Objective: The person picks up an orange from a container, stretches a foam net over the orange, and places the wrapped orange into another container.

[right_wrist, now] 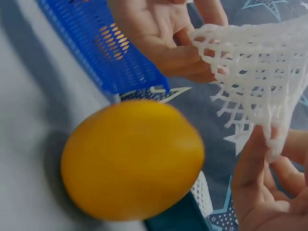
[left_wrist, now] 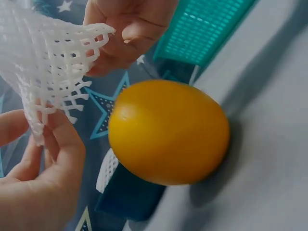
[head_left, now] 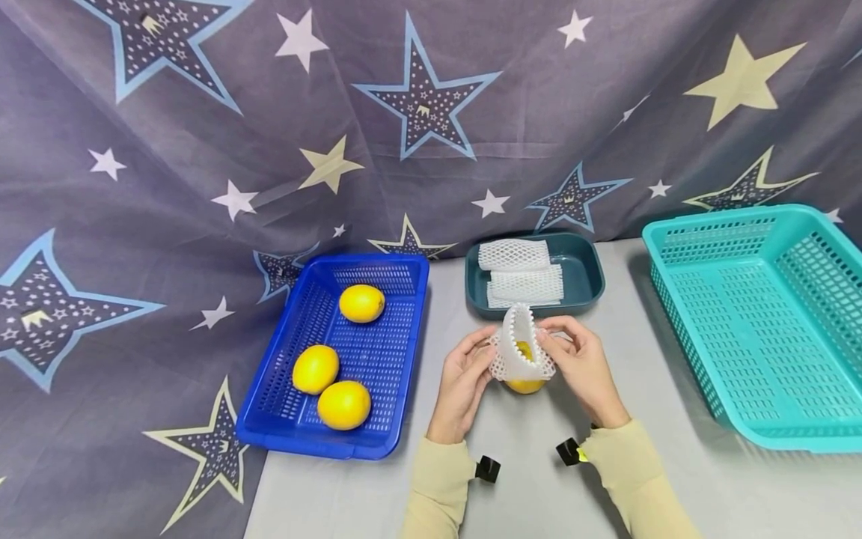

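Note:
Both hands pinch opposite edges of a white foam fruit net (head_left: 517,346), stretching its mouth sideways. The left hand (head_left: 465,378) grips its left edge and the right hand (head_left: 582,367) its right edge. Below the net a yellow lemon-like fruit (head_left: 525,386) rests on the table, partly hidden by the mesh in the head view. Both wrist views show this fruit (left_wrist: 168,132) apart from the net's lower fringe (left_wrist: 67,96). In the right wrist view, the fingers of both hands hold the net (right_wrist: 255,72) above the fruit (right_wrist: 132,161).
A blue basket (head_left: 404,374) with three yellow fruits (head_left: 343,405) stands at the left. Behind the hands, a dark teal tray (head_left: 586,281) holds more white foam nets (head_left: 525,286). A large turquoise basket (head_left: 747,337) stands at the right. A star-patterned cloth (head_left: 431,187) hangs behind.

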`<action>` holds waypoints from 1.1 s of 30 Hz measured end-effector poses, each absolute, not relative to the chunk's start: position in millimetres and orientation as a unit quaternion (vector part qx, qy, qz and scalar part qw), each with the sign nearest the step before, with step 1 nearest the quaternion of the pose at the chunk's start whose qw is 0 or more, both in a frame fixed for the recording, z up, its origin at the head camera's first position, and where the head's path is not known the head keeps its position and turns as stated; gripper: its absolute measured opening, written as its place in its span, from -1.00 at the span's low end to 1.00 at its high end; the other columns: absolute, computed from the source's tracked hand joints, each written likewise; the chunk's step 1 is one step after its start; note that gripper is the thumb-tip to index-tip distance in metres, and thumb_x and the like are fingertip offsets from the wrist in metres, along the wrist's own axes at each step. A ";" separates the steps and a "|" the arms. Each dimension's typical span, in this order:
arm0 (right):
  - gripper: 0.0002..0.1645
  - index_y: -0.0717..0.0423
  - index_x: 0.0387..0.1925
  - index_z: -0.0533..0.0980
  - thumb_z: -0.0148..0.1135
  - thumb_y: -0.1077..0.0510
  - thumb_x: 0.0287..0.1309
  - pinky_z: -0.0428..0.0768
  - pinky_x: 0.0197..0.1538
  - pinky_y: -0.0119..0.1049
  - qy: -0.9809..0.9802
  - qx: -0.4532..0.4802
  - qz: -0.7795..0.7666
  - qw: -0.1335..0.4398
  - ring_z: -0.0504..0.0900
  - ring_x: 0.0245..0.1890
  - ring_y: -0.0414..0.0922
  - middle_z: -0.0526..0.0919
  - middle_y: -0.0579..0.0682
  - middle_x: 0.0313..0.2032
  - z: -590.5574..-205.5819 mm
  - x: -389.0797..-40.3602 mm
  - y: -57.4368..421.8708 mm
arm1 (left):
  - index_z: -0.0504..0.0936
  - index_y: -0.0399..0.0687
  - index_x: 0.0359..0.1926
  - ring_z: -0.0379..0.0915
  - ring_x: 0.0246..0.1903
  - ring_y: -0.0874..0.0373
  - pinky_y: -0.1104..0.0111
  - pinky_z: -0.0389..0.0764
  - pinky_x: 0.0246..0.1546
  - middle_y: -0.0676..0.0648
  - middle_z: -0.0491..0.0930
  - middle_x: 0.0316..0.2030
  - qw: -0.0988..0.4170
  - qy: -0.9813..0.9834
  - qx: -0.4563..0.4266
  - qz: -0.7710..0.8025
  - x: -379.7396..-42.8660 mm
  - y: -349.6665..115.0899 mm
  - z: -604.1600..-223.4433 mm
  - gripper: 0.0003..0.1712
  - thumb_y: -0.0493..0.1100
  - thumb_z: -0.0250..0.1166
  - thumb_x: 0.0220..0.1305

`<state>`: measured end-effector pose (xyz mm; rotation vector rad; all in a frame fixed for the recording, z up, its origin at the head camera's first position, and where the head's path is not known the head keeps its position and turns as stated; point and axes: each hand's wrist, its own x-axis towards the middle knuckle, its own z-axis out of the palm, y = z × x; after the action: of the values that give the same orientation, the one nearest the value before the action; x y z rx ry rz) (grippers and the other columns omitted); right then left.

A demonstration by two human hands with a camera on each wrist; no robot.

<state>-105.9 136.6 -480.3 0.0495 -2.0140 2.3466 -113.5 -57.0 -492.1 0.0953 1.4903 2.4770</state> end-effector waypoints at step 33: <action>-0.71 0.38 0.03 0.46 0.15 0.25 0.39 0.59 -0.38 -0.45 -0.738 -0.097 0.668 -0.020 0.56 -0.43 -0.35 0.57 0.21 -0.15 -534.4 -109.5 148.9 | 0.52 -0.25 0.24 0.46 -0.39 0.31 0.53 0.48 -0.43 -0.14 0.62 -0.02 0.134 0.688 -0.045 0.712 -117.3 -54.4 -537.2 -0.46 -0.41 0.12 0.21</action>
<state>-109.5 148.9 -534.4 -0.3079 -2.3478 2.1257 -117.3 -54.4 -537.2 -0.1305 1.9942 2.0645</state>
